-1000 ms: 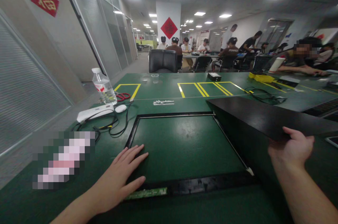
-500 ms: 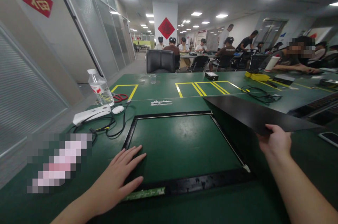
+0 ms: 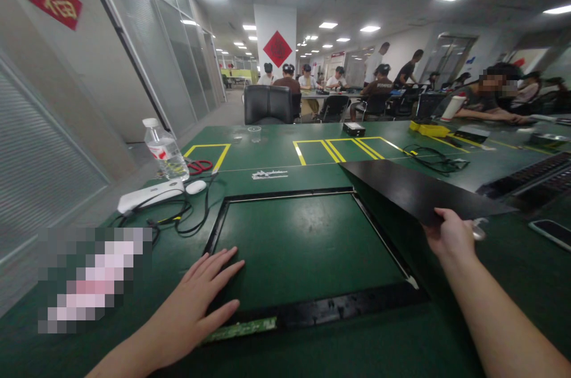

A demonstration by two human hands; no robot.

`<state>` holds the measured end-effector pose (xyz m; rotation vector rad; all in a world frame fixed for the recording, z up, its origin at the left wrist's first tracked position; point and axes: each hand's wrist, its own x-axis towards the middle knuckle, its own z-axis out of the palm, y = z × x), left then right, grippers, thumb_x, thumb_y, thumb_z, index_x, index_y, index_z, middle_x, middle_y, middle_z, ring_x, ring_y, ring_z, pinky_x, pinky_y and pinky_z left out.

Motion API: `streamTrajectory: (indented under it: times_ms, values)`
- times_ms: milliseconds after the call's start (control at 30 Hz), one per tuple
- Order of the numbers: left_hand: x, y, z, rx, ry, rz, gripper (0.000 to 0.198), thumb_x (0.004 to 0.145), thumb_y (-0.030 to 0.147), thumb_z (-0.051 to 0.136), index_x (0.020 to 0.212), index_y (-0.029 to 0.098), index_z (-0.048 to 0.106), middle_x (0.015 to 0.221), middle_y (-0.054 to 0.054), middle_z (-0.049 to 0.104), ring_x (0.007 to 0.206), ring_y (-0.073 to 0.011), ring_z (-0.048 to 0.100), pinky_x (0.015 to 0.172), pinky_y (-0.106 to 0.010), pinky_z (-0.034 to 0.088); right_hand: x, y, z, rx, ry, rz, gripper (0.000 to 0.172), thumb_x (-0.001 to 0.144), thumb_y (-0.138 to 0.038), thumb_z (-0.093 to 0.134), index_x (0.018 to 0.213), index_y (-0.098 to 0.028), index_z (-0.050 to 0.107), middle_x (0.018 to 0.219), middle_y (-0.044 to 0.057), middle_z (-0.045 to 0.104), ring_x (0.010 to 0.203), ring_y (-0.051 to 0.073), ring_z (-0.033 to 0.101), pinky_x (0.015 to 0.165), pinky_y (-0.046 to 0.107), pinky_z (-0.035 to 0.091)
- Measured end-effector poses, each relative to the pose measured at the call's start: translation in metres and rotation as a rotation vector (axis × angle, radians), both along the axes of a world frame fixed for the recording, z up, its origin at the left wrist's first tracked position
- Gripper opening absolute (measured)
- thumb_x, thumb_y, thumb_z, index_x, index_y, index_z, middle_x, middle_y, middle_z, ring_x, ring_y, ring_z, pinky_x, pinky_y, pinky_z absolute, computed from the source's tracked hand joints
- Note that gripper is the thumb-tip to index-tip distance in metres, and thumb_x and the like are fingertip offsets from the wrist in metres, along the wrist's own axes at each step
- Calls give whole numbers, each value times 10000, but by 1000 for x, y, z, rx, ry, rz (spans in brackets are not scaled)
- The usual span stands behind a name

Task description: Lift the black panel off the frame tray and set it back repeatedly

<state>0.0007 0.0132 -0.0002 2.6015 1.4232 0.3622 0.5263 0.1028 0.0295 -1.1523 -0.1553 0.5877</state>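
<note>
A black rectangular frame point(image 3: 339, 308) lies flat on the green table point(image 3: 307, 235), with a green circuit strip point(image 3: 250, 328) along its near left edge. My left hand point(image 3: 203, 298) rests over the frame's near left corner, fingers spread, holding nothing. To the right, my right hand point(image 3: 452, 238) grips a thin dark panel point(image 3: 414, 188) by its near edge, thumb on top. The panel is tilted, and its far left corner is close to the frame's far right corner. My fingers under the panel are partly hidden.
At the left are a water bottle point(image 3: 164, 152), red scissors point(image 3: 200, 166), a white device point(image 3: 151, 195) and cables point(image 3: 185, 214). Farther right lie black cables point(image 3: 432, 159), a yellow tray point(image 3: 429, 129) and a phone point(image 3: 552, 233). A person point(image 3: 486, 95) leans on the table at right.
The panel and my right hand have shifted slightly left, and a small shiny item now shows beside that hand. The whole view has also moved a little. My left hand stays on the frame.
</note>
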Motion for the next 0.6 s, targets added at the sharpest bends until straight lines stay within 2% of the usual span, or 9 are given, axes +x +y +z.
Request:
streamTrajectory:
  times_ms: [300,467,600]
  values:
    - [-1,0,-2,20,-46,9,589,918,428,552,1486,372,406,1568,-54,437,1406,-325,409,1133,-597,254,-9,-7,12,127,-7,24,401,585,0,592,848,-245,415,780,-84,586,648,92,616,534,182,545]
    - [-4,2,-1,-81,-271,129,502,954,441,473,1451,375,451,1533,-34,498,1382,-295,453,1123,-546,307,-22,-18,26,194,-7,65,403,515,-24,649,795,-229,446,783,-93,604,648,96,625,546,193,549]
    - [-6,5,5,-221,-578,248,478,945,476,481,1402,342,517,1460,-47,578,1342,-309,501,1117,-525,337,-36,-29,39,178,0,213,336,532,-46,669,799,-212,554,780,-62,635,673,107,637,552,189,544]
